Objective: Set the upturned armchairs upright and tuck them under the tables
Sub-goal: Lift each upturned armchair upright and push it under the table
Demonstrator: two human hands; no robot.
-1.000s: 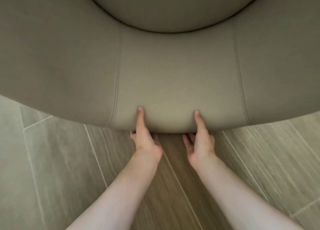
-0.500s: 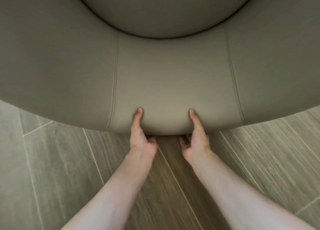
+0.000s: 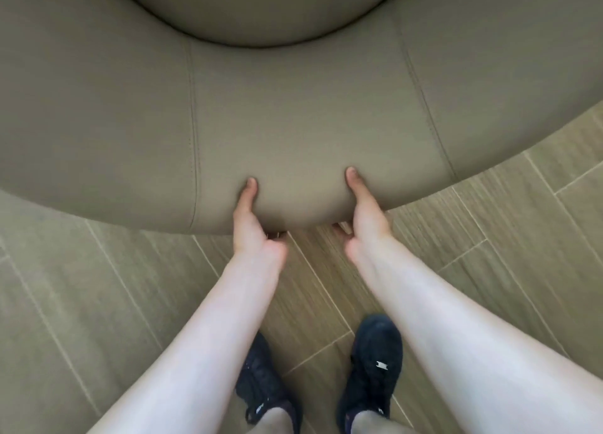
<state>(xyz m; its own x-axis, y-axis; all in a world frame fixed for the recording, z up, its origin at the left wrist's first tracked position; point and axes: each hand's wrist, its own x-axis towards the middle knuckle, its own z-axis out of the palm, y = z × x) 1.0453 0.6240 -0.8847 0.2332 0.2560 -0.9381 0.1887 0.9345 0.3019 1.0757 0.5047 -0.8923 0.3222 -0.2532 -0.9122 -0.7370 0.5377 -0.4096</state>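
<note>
A beige leather armchair (image 3: pixel 293 113) with a rounded, stitched backrest fills the upper half of the view; its seat cushion shows at the top. My left hand (image 3: pixel 249 224) grips the near rim of the backrest, thumb on top and fingers curled underneath. My right hand (image 3: pixel 365 215) holds the same rim a little to the right, thumb pressed into the leather, fingers tucked under the edge. The chair's legs and any table are hidden.
Wood-look floor tiles (image 3: pixel 489 254) lie under and around the chair. My two dark shoes (image 3: pixel 375 368) stand on the floor just behind my arms, close to the chair.
The view has dropped and pulled back, so my shoes now show. The chair's rim and both hands sit higher in the picture; my hands keep the same hold.
</note>
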